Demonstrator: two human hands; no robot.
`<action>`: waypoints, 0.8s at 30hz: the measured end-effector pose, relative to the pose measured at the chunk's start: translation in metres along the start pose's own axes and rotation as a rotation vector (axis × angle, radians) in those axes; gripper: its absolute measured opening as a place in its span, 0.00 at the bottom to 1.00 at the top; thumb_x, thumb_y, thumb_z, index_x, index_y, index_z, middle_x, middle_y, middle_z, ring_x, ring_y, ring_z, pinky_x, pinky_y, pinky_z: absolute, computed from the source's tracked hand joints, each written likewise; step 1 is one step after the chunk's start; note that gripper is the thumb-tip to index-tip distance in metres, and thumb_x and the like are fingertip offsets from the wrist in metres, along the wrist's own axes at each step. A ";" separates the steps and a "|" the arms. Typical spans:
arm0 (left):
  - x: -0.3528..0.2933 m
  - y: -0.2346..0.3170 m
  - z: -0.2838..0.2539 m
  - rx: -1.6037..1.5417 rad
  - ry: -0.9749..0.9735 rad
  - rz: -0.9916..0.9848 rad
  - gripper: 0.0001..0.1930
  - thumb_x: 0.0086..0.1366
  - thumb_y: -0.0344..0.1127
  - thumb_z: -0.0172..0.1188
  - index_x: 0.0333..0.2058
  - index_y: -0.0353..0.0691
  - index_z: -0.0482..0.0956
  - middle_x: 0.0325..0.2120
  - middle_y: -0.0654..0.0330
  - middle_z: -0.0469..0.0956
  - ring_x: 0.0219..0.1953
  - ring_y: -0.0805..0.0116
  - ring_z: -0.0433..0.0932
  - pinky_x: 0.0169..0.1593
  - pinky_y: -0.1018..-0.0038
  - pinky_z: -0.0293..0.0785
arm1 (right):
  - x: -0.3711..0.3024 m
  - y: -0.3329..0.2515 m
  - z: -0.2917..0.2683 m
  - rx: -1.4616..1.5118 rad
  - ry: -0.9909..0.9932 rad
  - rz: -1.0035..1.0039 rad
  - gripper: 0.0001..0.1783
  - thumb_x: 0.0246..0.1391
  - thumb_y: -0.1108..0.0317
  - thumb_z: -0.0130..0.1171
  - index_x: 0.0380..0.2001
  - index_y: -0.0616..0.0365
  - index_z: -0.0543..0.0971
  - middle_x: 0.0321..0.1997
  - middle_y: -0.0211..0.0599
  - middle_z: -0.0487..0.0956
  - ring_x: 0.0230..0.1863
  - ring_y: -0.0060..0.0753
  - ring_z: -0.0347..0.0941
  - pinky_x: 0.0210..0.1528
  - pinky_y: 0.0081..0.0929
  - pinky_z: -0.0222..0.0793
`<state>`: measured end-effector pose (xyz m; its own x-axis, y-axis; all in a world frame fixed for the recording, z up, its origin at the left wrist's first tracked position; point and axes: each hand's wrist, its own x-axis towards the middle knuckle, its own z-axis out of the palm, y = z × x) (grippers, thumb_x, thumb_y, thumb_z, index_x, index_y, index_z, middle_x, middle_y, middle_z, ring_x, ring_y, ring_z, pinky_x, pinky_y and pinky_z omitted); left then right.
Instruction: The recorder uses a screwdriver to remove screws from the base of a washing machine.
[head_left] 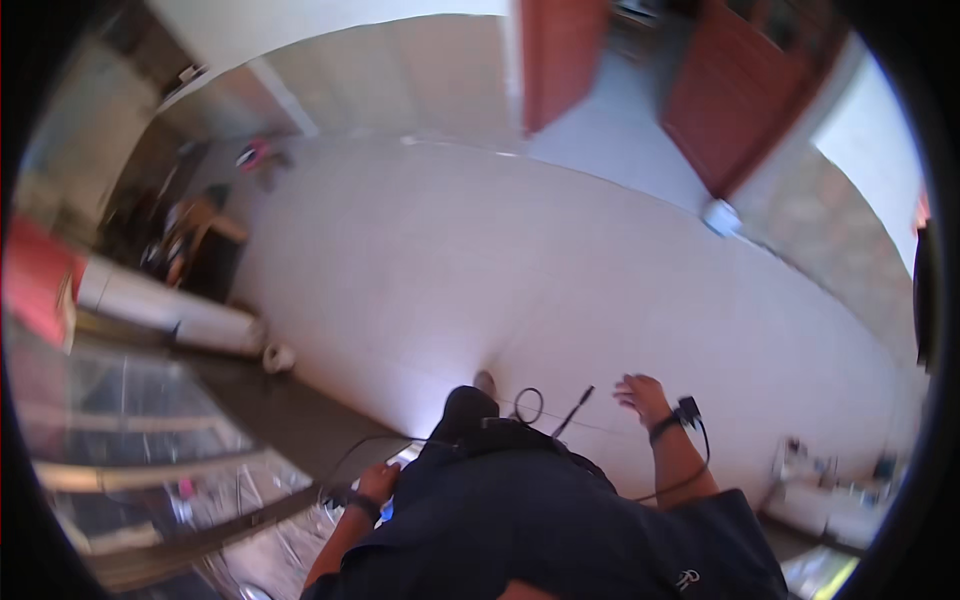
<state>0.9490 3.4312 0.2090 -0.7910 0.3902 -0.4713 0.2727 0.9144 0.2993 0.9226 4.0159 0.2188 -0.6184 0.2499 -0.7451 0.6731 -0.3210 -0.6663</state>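
My right hand (641,396) is held out in front of my right side above the floor, its fingers loosely apart and nothing in them. A dark band with a small black device (688,410) sits on that wrist, and a black cable (704,465) runs from it toward my body. Low at my left hip, my left hand (379,482) hangs with its fingers mostly hidden. Something pale (407,455) shows beside it; whether the hand holds it I cannot tell. A dark band (362,503) circles this wrist too. Looped black cable (529,404) hangs at my waist.
Grey floor (430,240) stretches ahead to red double doors (565,65) standing open. A small white object (721,217) lies by the right door. To my left are a glass-topped counter (130,420), a white roll (278,357) and dark clutter (210,250). A cluttered white surface (825,505) stands right.
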 end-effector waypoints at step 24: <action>0.764 0.244 -0.350 -0.455 -0.179 -0.079 0.11 0.53 0.36 0.58 0.30 0.34 0.75 0.23 0.55 0.79 0.26 0.68 0.77 0.33 0.71 0.73 | 0.181 -0.199 -0.109 0.516 0.539 0.237 0.11 0.51 0.66 0.51 0.36 0.60 0.74 0.36 0.38 0.77 0.33 0.35 0.77 0.33 0.30 0.72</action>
<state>0.2195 3.9145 0.2121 -0.6821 0.3709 -0.6302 -0.0825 0.8173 0.5702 0.7212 4.2242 0.2130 -0.1110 0.4884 -0.8655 0.4074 -0.7720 -0.4879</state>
